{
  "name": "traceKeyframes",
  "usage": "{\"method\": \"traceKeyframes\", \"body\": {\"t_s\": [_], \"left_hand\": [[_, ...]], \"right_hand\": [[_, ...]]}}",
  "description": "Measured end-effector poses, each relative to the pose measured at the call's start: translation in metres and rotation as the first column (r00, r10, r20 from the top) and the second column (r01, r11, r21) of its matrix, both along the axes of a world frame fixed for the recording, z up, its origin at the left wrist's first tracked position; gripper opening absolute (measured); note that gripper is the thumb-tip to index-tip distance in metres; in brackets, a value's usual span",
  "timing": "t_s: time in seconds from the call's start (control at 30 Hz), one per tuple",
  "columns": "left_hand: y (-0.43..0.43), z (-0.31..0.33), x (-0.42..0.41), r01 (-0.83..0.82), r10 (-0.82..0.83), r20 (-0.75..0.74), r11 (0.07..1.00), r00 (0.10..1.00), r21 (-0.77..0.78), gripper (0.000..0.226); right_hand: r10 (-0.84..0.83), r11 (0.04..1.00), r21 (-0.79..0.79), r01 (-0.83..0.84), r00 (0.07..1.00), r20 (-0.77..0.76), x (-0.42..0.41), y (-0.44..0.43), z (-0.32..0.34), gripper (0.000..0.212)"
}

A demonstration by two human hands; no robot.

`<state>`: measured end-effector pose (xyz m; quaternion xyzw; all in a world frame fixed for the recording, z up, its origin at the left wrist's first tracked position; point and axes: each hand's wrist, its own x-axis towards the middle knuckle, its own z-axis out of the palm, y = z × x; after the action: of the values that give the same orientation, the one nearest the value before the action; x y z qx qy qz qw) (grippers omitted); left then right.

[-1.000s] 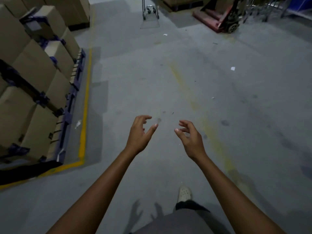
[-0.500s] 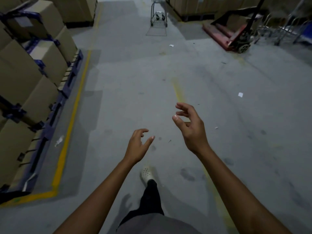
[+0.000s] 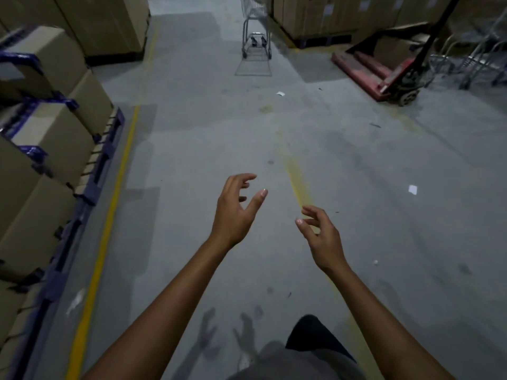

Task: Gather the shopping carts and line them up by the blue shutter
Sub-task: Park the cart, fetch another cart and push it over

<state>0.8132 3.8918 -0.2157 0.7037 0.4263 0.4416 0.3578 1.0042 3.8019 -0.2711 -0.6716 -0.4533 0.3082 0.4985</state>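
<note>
Grey concrete floor [image 3: 192, 138] of a warehouse aisle, dim light. Along left edge of floor: stacked cardboard boxes [image 3: 52, 138] with blue tape, set on a blue pallet [image 3: 90, 185]. Yellow line [image 3: 109, 215] painted just beside pallet. Faded yellow stripe [image 3: 295, 174] down middle of floor.

Far end of floor, centre: lone shopping cart [image 3: 256, 31], upright on its wheels, upper part cut off by frame edge, just beside a second stack of boxes [image 3: 323, 17]. Far right corner: cluster of carts [image 3: 474, 56], blurred, count not readable, close behind a red pallet jack [image 3: 384, 75]. Two white paper scraps on floor: first scrap [image 3: 280, 93] near lone shopping cart, second scrap [image 3: 413, 189] toward right edge.

Left grip [image 3: 233, 212]: held out over floor, fingers spread and loosely curved, thumb apart, nothing held. Right grip [image 3: 323, 237]: alongside, fingers loosely curled, thumb apart, nothing held. Near each other, not touching. Both well apart from every cart. Hand shadows [image 3: 208, 330] on floor below forearms. Dark trouser leg [image 3: 315, 335] at near edge.
</note>
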Motion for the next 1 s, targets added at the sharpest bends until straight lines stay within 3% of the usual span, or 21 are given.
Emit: {"method": "traceKeyframes", "body": {"t_s": [0.13,0.33,0.73,1.0], "left_hand": [[0.093,-0.003,0.029,-0.005,0.006,-0.018,1.0,1.0,0.016,0.049],[0.244,-0.04,0.092,-0.034,0.025,-0.108,0.996,0.994,-0.082,0.039],[0.512,-0.064,0.183,-0.161,0.101,-0.198,0.935,0.975,-0.317,0.037],[0.71,-0.1,0.205,-0.184,0.143,-0.137,0.912,0.98,-0.368,0.038]], "right_hand": [[0.02,0.999,-0.025,-0.02,1.0,-0.022,0.029,0.094,-0.022,0.042],[0.035,0.999,0.017,-0.035,0.999,-0.036,0.093,0.26,-0.036,0.031],[0.193,0.959,0.214,-0.187,0.981,-0.006,0.198,0.564,0.082,0.041],[0.233,0.947,0.213,-0.242,0.97,0.068,0.215,0.773,0.064,0.042]]}}
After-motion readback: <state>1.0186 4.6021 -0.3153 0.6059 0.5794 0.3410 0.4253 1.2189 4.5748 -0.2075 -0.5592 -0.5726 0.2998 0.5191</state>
